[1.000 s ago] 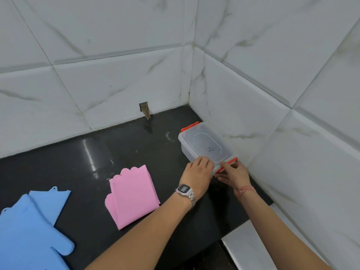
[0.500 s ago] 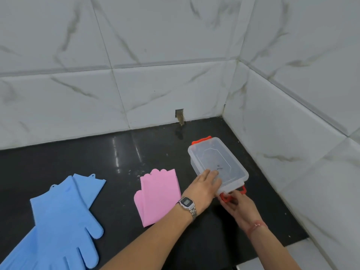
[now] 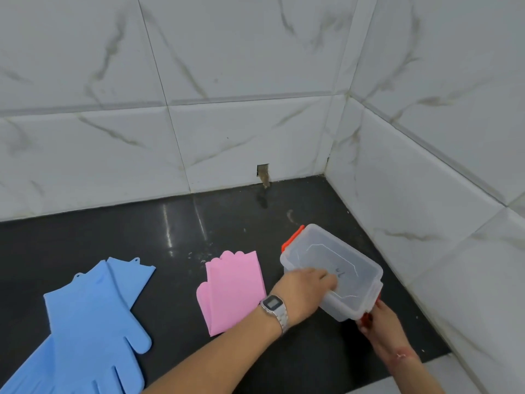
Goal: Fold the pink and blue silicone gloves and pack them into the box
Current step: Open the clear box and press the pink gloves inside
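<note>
A clear plastic box (image 3: 352, 257) with red latches sits on the black counter (image 3: 199, 228) near the right wall, lid on, its near end tipped up. My left hand (image 3: 301, 291) grips the box's near left edge, fingers on the lid. My right hand (image 3: 377, 322) pinches the red latch at the near end. The folded pink gloves (image 3: 230, 291) lie flat just left of my left wrist. The blue gloves (image 3: 88, 317) lie unfolded and overlapping at the far left, fingers toward me.
White marble-tiled walls meet in a corner behind and right of the box. A small hole (image 3: 262, 173) in the back wall sits at counter level. The counter's front edge (image 3: 412, 368) runs lower right.
The view swung left and down. The box has slid toward me and its near end has lifted. My right hand stays on the near red latch.
</note>
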Demonstrator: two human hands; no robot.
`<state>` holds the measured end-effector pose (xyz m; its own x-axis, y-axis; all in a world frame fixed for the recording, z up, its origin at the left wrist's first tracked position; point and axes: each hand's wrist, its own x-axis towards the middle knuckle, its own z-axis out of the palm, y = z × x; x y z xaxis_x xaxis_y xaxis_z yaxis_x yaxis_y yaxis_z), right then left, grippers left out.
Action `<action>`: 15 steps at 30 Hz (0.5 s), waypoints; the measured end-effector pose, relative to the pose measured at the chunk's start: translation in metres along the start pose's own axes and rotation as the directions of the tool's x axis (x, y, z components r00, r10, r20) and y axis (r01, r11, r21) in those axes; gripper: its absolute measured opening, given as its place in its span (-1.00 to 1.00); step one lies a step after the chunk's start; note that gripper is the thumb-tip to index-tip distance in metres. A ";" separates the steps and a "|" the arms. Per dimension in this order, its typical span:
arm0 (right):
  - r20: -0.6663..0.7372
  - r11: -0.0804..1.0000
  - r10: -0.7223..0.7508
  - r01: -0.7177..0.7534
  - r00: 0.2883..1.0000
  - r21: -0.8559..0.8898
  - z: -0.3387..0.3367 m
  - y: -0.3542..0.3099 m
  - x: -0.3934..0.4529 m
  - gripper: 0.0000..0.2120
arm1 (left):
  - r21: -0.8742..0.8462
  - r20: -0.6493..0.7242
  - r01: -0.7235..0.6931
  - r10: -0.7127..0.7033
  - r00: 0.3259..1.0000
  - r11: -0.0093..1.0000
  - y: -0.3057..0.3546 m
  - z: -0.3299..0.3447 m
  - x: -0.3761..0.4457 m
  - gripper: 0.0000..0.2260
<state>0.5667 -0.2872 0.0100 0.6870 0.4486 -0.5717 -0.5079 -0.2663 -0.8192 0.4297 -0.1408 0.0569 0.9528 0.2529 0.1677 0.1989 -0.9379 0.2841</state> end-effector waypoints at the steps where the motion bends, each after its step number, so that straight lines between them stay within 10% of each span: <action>1: -0.026 0.999 -0.011 0.012 1.000 0.053 -0.009 -0.003 0.004 -0.78 | -0.007 -0.047 0.027 -0.028 0.999 1.000 -0.007 -0.002 0.004 -0.63; 7: -0.166 0.833 -0.033 0.118 0.986 0.541 -0.038 0.001 0.005 -0.62 | 0.110 0.044 0.084 -0.089 0.995 0.990 -0.055 -0.010 0.012 -0.56; 15: -0.164 0.934 -0.121 0.168 0.979 0.316 0.014 0.026 -0.036 -0.64 | 0.200 0.055 -0.145 0.136 0.989 0.969 -0.073 -0.005 0.008 -0.55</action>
<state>0.5214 -0.2985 0.0103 0.8193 0.3314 -0.4679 -0.5228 0.0968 -0.8469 0.4214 -0.0691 0.0424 0.9822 0.1091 0.1527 0.1006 -0.9930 0.0626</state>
